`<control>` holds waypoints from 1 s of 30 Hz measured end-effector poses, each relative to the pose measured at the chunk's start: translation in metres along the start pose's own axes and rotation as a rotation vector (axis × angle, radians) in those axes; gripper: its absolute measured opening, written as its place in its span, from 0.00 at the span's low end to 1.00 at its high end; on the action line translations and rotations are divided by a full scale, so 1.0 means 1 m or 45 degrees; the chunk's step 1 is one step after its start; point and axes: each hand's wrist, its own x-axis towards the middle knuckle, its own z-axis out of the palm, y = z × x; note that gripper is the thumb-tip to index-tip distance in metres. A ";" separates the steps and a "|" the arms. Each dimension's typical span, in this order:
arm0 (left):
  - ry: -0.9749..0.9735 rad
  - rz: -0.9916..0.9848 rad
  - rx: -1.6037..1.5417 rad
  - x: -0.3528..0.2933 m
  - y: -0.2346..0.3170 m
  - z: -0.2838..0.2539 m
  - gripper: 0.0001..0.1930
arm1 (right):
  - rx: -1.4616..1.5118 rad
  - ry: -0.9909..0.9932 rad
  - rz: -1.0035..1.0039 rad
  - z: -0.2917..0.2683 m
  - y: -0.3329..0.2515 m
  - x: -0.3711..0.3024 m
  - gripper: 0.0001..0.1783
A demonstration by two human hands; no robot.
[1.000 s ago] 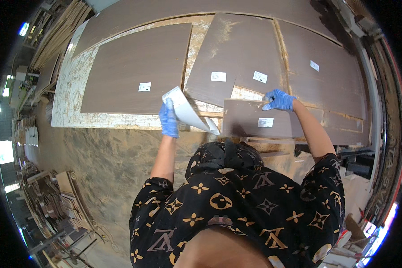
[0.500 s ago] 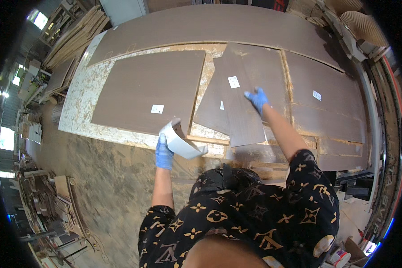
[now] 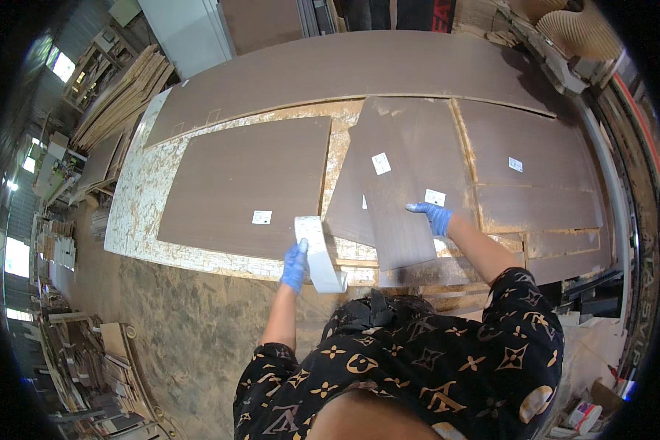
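Note:
A curling white strip of labels (image 3: 318,257) hangs from my gloved left hand (image 3: 295,267), which is closed on its left edge. My gloved right hand (image 3: 433,218) is at the right edge of a narrow brown board (image 3: 396,198), thumb over its top face and the other fingers partly hidden. This board lies aslant over other brown panels and carries a white label (image 3: 380,163). Just beyond my right hand, another white label (image 3: 435,198) lies on the brown panel (image 3: 436,147) beside it. A large brown panel (image 3: 249,169) to the left has its own label (image 3: 262,217).
The panels lie on a worn, sawdust-strewn white bed (image 3: 136,198). A long brown sheet (image 3: 345,62) spans its far side, and more cut panels (image 3: 535,202) lie right. Wood strips (image 3: 125,95) are stacked far left. A machine rail (image 3: 638,220) runs along the right.
My right hand has slid toward me to the narrow board's edge, uncovering the label beyond it. The label strip in my left hand has turned more upright. The view has tilted up a little.

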 end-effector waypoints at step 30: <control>1.029 0.586 0.326 -0.079 0.145 -0.235 0.16 | 0.075 -0.566 -0.430 0.183 0.067 0.047 0.35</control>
